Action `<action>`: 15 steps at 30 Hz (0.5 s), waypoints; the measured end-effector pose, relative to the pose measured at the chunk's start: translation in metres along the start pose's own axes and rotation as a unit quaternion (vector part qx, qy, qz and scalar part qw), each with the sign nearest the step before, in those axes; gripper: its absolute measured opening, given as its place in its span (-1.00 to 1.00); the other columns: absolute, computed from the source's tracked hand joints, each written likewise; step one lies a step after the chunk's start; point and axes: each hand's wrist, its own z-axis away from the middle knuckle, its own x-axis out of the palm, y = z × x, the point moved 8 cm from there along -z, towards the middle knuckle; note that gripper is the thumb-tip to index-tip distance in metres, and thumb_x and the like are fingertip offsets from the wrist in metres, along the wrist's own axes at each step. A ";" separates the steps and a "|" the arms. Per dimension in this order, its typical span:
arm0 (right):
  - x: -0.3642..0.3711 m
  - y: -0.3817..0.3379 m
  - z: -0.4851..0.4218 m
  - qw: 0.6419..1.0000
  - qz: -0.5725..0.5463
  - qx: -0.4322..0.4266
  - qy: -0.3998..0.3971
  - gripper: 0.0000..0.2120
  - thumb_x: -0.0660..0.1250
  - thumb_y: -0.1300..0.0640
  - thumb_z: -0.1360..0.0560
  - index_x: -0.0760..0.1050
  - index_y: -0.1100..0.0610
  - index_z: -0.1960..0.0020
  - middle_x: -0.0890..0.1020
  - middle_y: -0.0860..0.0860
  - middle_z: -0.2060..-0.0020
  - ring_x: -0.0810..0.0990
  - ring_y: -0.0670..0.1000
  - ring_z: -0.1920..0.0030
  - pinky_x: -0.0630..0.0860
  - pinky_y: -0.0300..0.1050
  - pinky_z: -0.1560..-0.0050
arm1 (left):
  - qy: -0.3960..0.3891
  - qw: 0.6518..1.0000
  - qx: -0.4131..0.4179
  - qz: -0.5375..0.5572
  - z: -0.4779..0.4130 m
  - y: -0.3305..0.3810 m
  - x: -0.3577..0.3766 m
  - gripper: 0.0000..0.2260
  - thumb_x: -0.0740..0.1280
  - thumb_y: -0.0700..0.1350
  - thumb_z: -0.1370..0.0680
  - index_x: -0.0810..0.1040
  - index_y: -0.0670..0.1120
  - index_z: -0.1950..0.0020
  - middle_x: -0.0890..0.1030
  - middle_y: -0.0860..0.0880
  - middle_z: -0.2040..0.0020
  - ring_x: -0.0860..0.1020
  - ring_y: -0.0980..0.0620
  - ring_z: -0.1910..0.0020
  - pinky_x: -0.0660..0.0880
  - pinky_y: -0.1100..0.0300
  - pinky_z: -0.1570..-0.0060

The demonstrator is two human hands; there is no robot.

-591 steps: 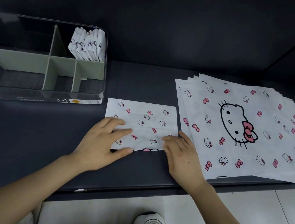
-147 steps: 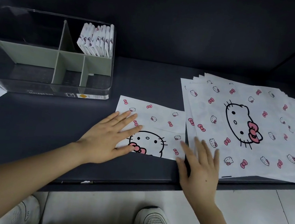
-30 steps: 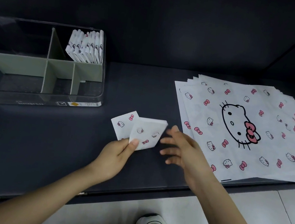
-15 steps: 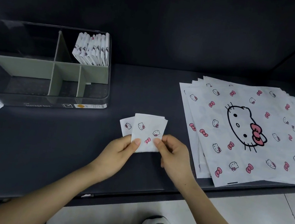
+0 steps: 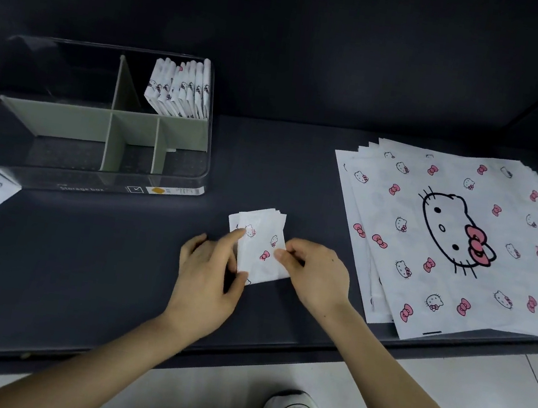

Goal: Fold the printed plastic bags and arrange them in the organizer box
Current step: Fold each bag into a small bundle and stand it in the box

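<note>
Covering folded bag (image 5: 263, 249) edge w/ left hand (image 5: 209, 275).

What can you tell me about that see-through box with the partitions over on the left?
The organizer box is a clear plastic tub with rounded corners and an open top, standing flat on the dark shelf. Grey-green dividers split it into compartments; the back right one holds a row of bags, folded and standing on edge. A label strip runs along its front base. The left hand and right hand, pinching a folded bag, do not touch it.
</note>
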 end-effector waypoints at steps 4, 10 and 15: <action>0.000 -0.003 -0.007 0.999 0.039 -0.001 -0.024 -0.72 0.24 -0.07 -0.57 0.38 0.00 0.28 0.43 -0.05 0.45 0.39 -0.06 0.40 0.23 -0.19 0.40 | 0.002 0.988 0.091 -0.121 -0.004 0.004 -0.004 -0.55 0.25 0.03 -0.42 0.42 -0.05 -0.28 0.50 -0.11 -0.06 0.43 -0.09 -0.13 0.11 -0.10 -0.41; 0.003 -0.005 -0.014 0.997 0.057 0.003 -0.052 -0.71 0.21 -0.10 -0.57 0.43 0.02 0.25 0.46 -0.07 0.39 0.46 -0.03 0.30 0.24 -0.20 0.40 | -0.132 0.945 0.215 -0.207 -0.008 0.008 0.015 -0.52 0.15 0.02 -0.54 0.40 -0.11 -0.44 0.28 -0.12 -0.50 0.18 -0.14 -0.51 -0.03 -0.15 -0.48; 0.005 -0.006 -0.016 0.996 0.072 0.017 -0.049 -0.74 0.18 -0.08 -0.59 0.46 0.03 0.17 0.54 -0.07 0.27 0.53 -0.01 0.21 0.32 -0.21 0.35 | -0.180 0.941 0.172 -0.231 -0.005 -0.004 0.023 -0.51 0.05 0.06 -0.59 0.31 -0.06 -0.50 0.26 -0.05 -0.52 0.17 -0.06 -0.52 0.01 -0.13 -0.45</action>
